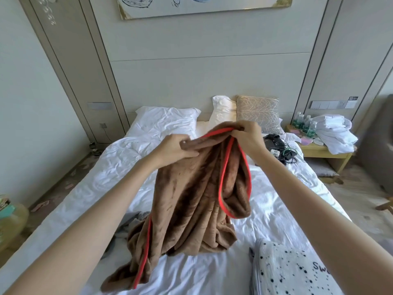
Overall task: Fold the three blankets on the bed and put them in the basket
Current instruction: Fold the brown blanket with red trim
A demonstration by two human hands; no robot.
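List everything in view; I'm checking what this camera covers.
brown blanket: 1, brown with red edging, held up over the bed
spotted blanket: 1, white with black dots, bed's near right
grey cloth: 1, grey, partly under brown blanket
bed: 1, white, centre
white pillows: 2, white, at headboard
cushion: 1, beige patterned, right of pillows
black device: 1, black with cables, bed's far right
nightstand: 1, pale wood, right of bed
water bottles: 4, green-labelled, on nightstand
linen pile: 1, white, on nightstand
left grip: 1, bare hand, holds blanket's top edge
right grip: 1, bare hand, pinches red edging
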